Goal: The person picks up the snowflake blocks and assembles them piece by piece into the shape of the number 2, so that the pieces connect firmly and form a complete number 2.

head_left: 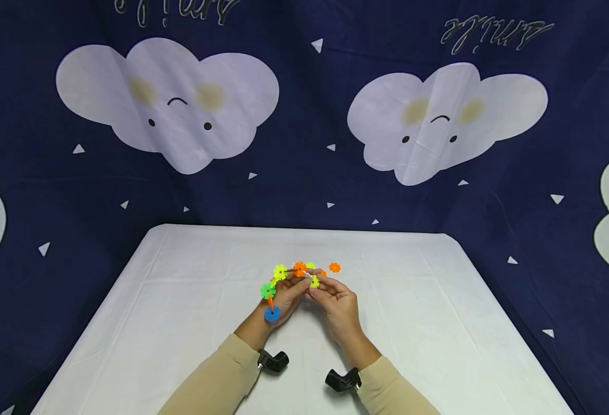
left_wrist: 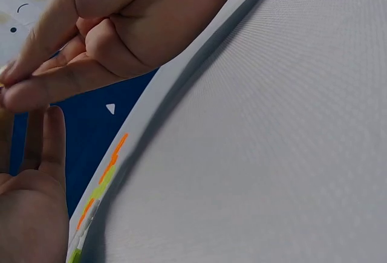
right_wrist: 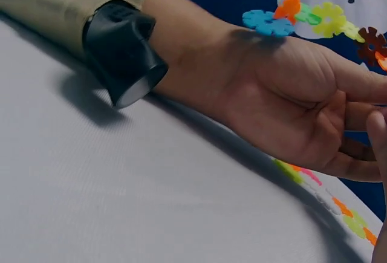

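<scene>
A chain of snowflake discs (head_left: 280, 272), interlocked edge to edge, is held above the white table (head_left: 211, 276), curving over the left hand. Its blue disc (head_left: 272, 314) lies over the left wrist, casting a shadow there; orange, green, yellow and brown discs follow toward the fingers. The left hand (head_left: 286, 297) pinches the chain near its other end, thumb against fingers, though the exact contact is partly hidden. The right hand (head_left: 343, 305) meets it there, thumb and fingertips pinching a yellow disc (head_left: 313, 281). Just beyond the fingers, a loose orange disc (head_left: 335, 267) lies flat on the table, and the wrist views show more bright pieces near it. Black wrist cameras (head_left: 274, 361) sit at beige sleeves (head_left: 216, 374). Behind hangs a navy backdrop (head_left: 288, 199) printed with upside-down clouds (head_left: 169, 144).
</scene>
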A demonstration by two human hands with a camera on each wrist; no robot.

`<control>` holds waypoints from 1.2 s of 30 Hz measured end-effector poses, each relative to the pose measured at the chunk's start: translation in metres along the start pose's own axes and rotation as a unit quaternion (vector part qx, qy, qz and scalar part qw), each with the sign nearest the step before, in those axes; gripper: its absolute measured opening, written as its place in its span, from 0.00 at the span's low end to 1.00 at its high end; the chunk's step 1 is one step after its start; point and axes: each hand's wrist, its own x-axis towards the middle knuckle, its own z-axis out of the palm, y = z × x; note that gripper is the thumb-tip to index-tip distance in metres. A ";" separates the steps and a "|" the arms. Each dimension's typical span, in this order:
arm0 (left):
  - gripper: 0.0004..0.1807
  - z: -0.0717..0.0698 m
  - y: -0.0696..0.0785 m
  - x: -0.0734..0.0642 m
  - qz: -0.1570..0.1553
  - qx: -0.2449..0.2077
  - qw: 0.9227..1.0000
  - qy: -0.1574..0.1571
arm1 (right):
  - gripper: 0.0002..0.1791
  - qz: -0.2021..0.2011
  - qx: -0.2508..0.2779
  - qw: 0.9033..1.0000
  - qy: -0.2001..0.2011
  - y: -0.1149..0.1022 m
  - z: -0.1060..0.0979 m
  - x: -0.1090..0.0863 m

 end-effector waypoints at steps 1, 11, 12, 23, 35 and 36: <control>0.17 0.001 0.000 0.000 -0.002 0.000 1.000 0.008 | 0.21 -0.002 -0.013 1.000 0.003 0.000 0.000 0.000; 0.13 -0.002 -0.004 0.005 0.037 -0.037 0.996 0.067 | 0.21 -0.034 -0.118 0.992 -0.006 -0.002 0.006 -0.002; 0.12 -0.003 -0.004 0.006 0.038 -0.043 0.996 0.073 | 0.20 -0.038 -0.127 0.991 -0.003 -0.002 0.006 -0.002; 0.08 -0.005 -0.002 0.005 0.037 -0.094 0.991 0.089 | 0.14 -0.080 -0.283 0.952 0.081 -0.010 -0.013 0.012; 0.08 -0.005 0.000 0.004 0.003 -0.101 0.992 0.073 | 0.22 -0.029 -0.559 0.826 0.068 -0.003 -0.042 0.042; 0.08 -0.005 0.000 0.003 0.002 -0.099 0.993 0.070 | 0.22 -0.030 -0.569 0.820 0.056 -0.002 -0.044 0.046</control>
